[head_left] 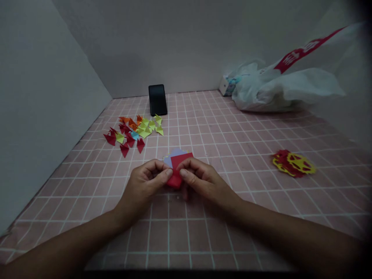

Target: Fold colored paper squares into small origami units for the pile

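Between my two hands is a small folded piece of red paper [174, 181]. My left hand [151, 176] pinches its left side between thumb and fingers. On the right, my right hand [200, 176] grips the other side, thumb on top and fingers curled beneath. Just beyond the fingertips lie paper sheets: a lavender sheet [171, 158] with a bit of yellow at its edge, and a red square [181, 158] over it. Whether that red square joins the held piece is hidden by my fingers.
Several folded paper cranes [141, 130] in red, orange, yellow and blue sit at the back left. Behind them a black phone [157, 100] leans upright. Red and yellow paper cut-outs [293, 162] lie to the right. A white plastic bag [270, 91] and a box [226, 85] stand near the wall.
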Demonstrator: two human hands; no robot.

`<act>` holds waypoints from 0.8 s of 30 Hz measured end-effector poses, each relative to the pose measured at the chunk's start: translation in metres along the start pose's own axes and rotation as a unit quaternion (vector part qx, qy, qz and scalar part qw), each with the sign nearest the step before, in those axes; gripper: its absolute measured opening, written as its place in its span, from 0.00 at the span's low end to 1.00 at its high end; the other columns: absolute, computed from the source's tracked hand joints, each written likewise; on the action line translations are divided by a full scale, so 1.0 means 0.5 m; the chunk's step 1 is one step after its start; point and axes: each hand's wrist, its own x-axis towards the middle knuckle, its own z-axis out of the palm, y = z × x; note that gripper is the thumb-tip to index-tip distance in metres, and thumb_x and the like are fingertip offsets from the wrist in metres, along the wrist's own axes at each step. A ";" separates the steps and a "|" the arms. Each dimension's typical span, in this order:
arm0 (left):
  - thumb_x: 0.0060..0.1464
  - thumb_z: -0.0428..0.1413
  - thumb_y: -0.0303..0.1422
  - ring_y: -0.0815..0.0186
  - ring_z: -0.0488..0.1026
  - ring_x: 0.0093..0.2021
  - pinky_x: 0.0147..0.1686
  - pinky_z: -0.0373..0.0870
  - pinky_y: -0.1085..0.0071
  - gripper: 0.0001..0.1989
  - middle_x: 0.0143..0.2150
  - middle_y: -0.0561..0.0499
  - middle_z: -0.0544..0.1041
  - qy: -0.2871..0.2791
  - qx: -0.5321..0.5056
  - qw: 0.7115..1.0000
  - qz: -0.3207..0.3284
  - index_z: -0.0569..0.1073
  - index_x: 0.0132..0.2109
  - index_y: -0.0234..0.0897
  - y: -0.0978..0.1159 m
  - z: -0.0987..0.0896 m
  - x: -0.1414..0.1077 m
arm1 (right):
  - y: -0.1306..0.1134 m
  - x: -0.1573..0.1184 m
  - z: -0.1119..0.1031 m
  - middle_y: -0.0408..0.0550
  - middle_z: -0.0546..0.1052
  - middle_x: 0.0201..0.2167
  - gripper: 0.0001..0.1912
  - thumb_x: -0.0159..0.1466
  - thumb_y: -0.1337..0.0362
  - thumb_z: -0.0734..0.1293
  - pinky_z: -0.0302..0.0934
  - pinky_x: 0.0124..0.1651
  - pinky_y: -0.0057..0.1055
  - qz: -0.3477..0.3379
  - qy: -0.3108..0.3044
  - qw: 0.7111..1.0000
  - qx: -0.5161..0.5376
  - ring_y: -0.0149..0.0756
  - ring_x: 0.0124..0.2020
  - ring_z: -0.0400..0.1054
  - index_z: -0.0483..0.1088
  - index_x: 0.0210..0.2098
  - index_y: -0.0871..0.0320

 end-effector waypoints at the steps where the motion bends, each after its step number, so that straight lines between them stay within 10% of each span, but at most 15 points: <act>1: 0.55 0.60 0.33 0.71 0.72 0.28 0.32 0.72 0.76 0.08 0.27 0.54 0.75 0.000 -0.005 1.000 0.001 0.74 0.31 0.34 0.000 -0.001 0.000 | -0.001 -0.001 0.001 0.37 0.68 0.21 0.11 0.67 0.56 0.64 0.56 0.24 0.24 0.016 -0.005 1.000 -0.004 0.26 0.20 0.63 0.64 0.34 0.57; 24: 0.59 0.57 0.32 0.71 0.67 0.29 0.29 0.65 0.77 0.05 0.30 0.55 0.71 0.019 0.023 0.996 0.080 0.72 0.34 0.37 -0.013 0.010 -0.015 | 0.016 -0.008 0.017 0.36 0.66 0.15 0.12 0.61 0.59 0.68 0.50 0.18 0.22 0.088 -0.005 0.996 0.030 0.24 0.15 0.58 0.65 0.27 0.58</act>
